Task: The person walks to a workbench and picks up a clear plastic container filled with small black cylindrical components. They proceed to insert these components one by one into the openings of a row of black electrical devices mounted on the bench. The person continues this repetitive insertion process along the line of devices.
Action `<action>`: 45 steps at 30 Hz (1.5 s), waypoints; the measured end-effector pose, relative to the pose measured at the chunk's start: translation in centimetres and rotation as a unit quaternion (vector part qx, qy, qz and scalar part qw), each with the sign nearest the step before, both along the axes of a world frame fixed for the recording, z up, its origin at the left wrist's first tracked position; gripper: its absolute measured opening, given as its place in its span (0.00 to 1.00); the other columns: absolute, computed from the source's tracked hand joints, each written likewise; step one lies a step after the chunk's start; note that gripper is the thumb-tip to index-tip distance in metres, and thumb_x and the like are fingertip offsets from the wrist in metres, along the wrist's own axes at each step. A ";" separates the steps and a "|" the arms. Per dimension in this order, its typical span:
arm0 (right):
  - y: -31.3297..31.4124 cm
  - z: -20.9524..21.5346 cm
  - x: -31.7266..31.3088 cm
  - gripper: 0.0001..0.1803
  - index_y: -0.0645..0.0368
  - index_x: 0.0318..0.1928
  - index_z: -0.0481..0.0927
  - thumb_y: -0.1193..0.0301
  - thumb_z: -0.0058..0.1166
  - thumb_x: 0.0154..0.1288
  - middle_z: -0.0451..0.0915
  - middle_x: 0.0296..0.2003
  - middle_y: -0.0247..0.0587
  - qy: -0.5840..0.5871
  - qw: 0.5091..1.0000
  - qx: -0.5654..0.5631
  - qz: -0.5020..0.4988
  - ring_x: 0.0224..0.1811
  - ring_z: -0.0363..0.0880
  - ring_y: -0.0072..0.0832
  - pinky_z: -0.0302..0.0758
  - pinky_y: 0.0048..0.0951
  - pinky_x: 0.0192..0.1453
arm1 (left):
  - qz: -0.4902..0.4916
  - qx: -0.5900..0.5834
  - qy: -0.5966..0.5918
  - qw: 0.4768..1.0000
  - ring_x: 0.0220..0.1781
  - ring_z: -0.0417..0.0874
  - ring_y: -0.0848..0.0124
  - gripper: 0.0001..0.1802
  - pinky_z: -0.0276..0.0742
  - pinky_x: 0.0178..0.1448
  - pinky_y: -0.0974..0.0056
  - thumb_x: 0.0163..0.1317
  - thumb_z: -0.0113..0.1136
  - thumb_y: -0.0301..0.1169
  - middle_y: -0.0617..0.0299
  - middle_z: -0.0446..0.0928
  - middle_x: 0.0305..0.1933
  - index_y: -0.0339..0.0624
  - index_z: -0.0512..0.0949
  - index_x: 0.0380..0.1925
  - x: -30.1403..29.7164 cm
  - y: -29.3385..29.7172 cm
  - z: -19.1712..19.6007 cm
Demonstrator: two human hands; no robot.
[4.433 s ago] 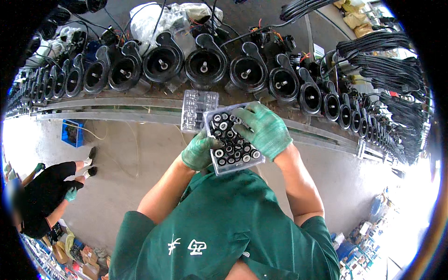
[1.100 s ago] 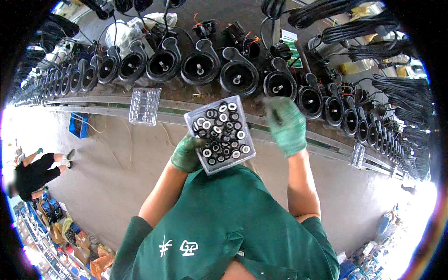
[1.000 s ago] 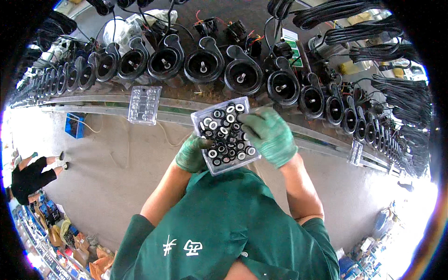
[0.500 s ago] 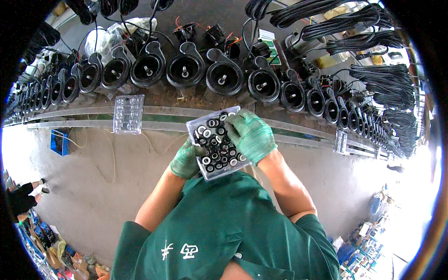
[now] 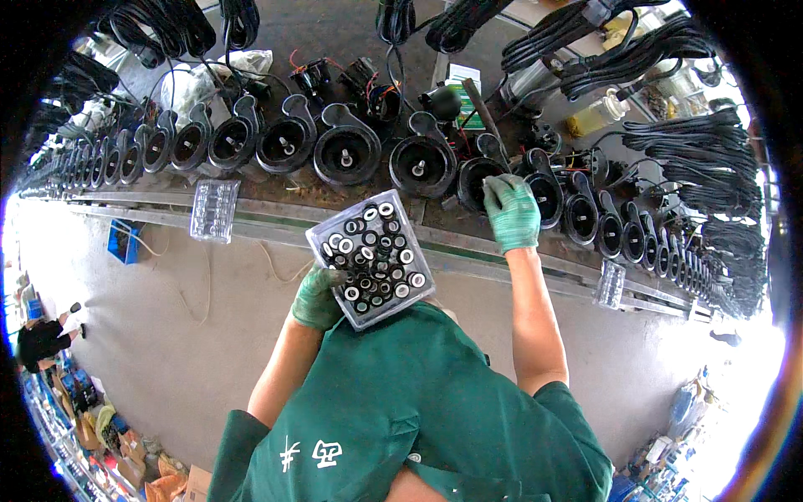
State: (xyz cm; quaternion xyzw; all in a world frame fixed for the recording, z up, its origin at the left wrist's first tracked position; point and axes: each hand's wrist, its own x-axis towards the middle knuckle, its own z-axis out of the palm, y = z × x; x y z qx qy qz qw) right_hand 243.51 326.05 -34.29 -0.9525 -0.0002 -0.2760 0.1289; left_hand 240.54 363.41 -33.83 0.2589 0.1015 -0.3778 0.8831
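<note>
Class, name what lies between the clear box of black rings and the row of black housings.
In the head view, only the metal rail separates the box from the housings.

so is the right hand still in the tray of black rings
No, the right hand is reaching out to a black round housing on the bench, apart from the clear tray that the left hand holds.

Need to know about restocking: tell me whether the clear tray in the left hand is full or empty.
Mostly full: the clear tray, held by the left hand, shows many small black and white rings.
</note>
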 end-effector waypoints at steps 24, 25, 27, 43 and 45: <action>5.9 7.1 -2.0 0.16 0.57 0.47 0.86 0.64 0.68 0.62 0.81 0.48 0.50 0.250 0.945 0.018 0.212 0.52 0.81 0.50 0.79 0.47 0.58 | -0.054 0.017 -0.035 0.998 0.66 0.82 0.55 0.47 0.81 0.72 0.48 0.53 0.70 0.30 0.50 0.78 0.68 0.40 0.64 0.75 0.2 -9.9 2.1; 5.7 6.8 -2.2 0.16 0.57 0.47 0.85 0.64 0.68 0.61 0.81 0.48 0.50 0.247 0.944 0.024 0.216 0.52 0.81 0.50 0.79 0.47 0.59 | -0.056 0.019 -0.029 0.998 0.67 0.82 0.55 0.46 0.80 0.72 0.48 0.53 0.69 0.30 0.50 0.78 0.68 0.40 0.64 0.75 0.1 -10.2 2.1; 5.0 5.9 -2.4 0.15 0.57 0.46 0.84 0.65 0.68 0.61 0.82 0.46 0.49 0.235 0.938 0.082 0.242 0.53 0.80 0.49 0.78 0.49 0.60 | -0.046 0.005 -0.003 0.999 0.67 0.82 0.54 0.46 0.80 0.73 0.46 0.52 0.69 0.29 0.49 0.78 0.69 0.40 0.65 0.75 -0.4 -10.7 2.4; -12.6 0.4 -4.0 0.13 0.55 0.42 0.84 0.80 0.67 0.55 0.86 0.44 0.43 -0.007 0.993 0.090 0.079 0.46 0.83 0.49 0.82 0.46 0.51 | -0.014 0.066 0.033 0.997 0.64 0.85 0.51 0.44 0.83 0.70 0.45 0.52 0.72 0.31 0.47 0.80 0.66 0.36 0.69 0.72 -3.1 -16.2 3.5; -13.1 -0.2 -3.7 0.14 0.55 0.42 0.84 0.80 0.66 0.55 0.86 0.45 0.43 -0.015 0.990 0.106 0.092 0.47 0.83 0.48 0.81 0.47 0.52 | -0.002 0.072 0.033 0.997 0.64 0.85 0.51 0.45 0.83 0.70 0.45 0.51 0.72 0.30 0.47 0.80 0.66 0.36 0.69 0.72 -3.9 -16.5 3.1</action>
